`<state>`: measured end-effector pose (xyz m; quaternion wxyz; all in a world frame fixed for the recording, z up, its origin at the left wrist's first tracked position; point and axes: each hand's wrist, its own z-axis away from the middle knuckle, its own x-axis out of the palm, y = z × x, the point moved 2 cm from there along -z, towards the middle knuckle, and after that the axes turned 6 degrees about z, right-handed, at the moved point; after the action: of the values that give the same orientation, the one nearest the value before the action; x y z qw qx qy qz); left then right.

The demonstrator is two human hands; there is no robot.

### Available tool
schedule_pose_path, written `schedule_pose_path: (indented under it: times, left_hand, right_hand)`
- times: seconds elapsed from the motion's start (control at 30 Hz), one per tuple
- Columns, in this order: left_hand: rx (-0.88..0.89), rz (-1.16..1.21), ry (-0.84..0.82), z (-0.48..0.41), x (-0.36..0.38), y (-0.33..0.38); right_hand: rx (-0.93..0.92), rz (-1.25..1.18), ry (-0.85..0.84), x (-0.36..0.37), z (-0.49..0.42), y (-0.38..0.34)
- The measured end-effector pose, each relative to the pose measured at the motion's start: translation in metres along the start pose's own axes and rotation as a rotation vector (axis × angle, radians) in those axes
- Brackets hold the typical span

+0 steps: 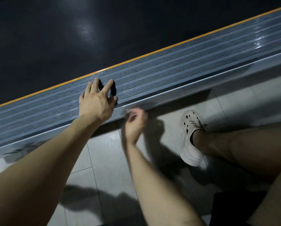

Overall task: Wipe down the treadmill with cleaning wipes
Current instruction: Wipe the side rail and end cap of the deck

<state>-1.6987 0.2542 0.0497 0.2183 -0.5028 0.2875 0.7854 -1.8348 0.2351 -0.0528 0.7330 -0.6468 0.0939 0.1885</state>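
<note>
The treadmill's ribbed grey side rail [177, 69] runs diagonally from lower left to upper right, with an orange strip along its far edge and the black belt [71, 38] beyond. My left hand [98, 99] rests flat on the rail with fingers spread. My right hand [134, 121] is blurred at the rail's silver outer edge [201, 84], fingers curled round a pale crumpled wipe [127, 111].
Grey floor tiles [103, 157] lie below the rail. My right leg is bent, its foot in a white perforated clog [191, 137] on the tiles beside the treadmill. Hard shadows of both arms fall on the floor.
</note>
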Motion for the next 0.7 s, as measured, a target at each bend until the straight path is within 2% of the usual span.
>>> schedule_pose_path:
  times: [0.07, 0.1, 0.17, 0.23, 0.3, 0.37, 0.43, 0.47, 0.6, 0.63, 0.7]
  left_hand:
    - [0.025, -0.036, -0.046, 0.001, -0.004, -0.005]
    - [0.037, -0.061, -0.071, 0.000, -0.007, -0.007]
    - [0.035, -0.095, -0.106, 0.000, -0.013, -0.012]
    - [0.021, -0.107, -0.103, 0.004, -0.014, -0.010]
    - [0.016, -0.101, -0.096, 0.005, -0.014, -0.006]
    - [-0.001, -0.080, -0.108, 0.003, -0.014, -0.002]
    - [-0.016, -0.028, -0.126, -0.001, -0.019, 0.003]
    - [-0.025, 0.020, -0.125, -0.004, -0.021, 0.008]
    - [-0.013, 0.046, -0.043, -0.018, -0.025, 0.042]
    - [0.023, 0.043, -0.017, -0.022, -0.023, 0.054]
    - [0.092, 0.038, -0.019, -0.030, -0.017, 0.078]
  right_hand:
    - [-0.082, -0.060, -0.298, 0.014, 0.044, -0.016]
    - [-0.088, -0.099, -0.319, 0.013, 0.044, -0.018]
    - [-0.038, -0.061, -0.138, -0.004, 0.012, -0.012]
    - [0.048, 0.025, 0.178, -0.040, -0.055, 0.002]
    - [0.085, -0.001, 0.442, -0.085, -0.132, 0.007]
    - [0.075, -0.036, 0.554, -0.108, -0.172, 0.006]
    - [0.108, -0.041, 0.519, -0.095, -0.149, -0.004]
    - [0.130, -0.058, 0.451, -0.078, -0.121, -0.008]
    - [-0.014, -0.108, 0.038, -0.030, -0.012, -0.027]
    - [-0.002, -0.139, 0.039, -0.035, -0.018, -0.028]
    - [0.093, -0.147, 0.233, -0.058, -0.073, -0.020]
